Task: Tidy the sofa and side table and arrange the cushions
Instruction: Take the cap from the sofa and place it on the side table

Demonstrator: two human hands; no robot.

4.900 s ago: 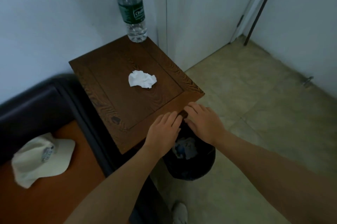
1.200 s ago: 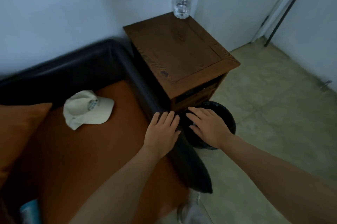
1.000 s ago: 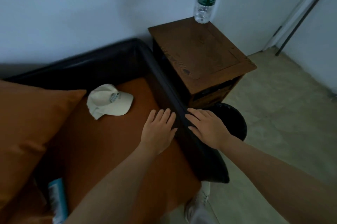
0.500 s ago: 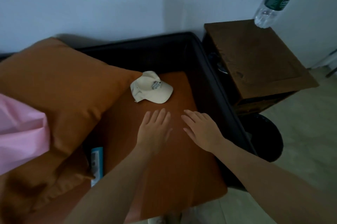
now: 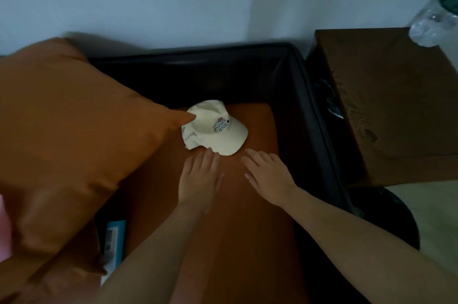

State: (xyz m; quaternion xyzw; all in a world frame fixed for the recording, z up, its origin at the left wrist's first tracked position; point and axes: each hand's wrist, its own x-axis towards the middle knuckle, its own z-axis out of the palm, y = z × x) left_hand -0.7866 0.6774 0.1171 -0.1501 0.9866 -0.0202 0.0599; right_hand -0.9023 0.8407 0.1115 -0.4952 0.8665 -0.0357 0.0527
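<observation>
both hands reach out flat over the orange seat of the sofa, palms down, fingers straight and loosely spread, holding nothing. the left hand has its fingertips right at the near edge of the cream cap; whether they actually touch the brim is hard to tell in this dim light. the right hand is just to the right of the left, a little apart from the cap, hovering over or resting on the seat.

the cap lies on the far part of the seat, crown to the far left and brim toward the near right, with a small printed logo on its front. the pointed corner of a large orange cushion overlaps or touches the cap's far left side. that cushion fills the left of the view, leaning up against the sofa's back. below it, at the near left, a second orange cushion lies partly under the first, and a light blue packet with a barcode sticks out from between the cushions and the seat. a sliver of something pink shows at the left edge.

the sofa's dark back and arm frame the seat on the far and right sides. just beyond the arm to the right stands the wooden side table, with a clear plastic bottle at its far corner. on the floor near the table sits a dark round bin.
</observation>
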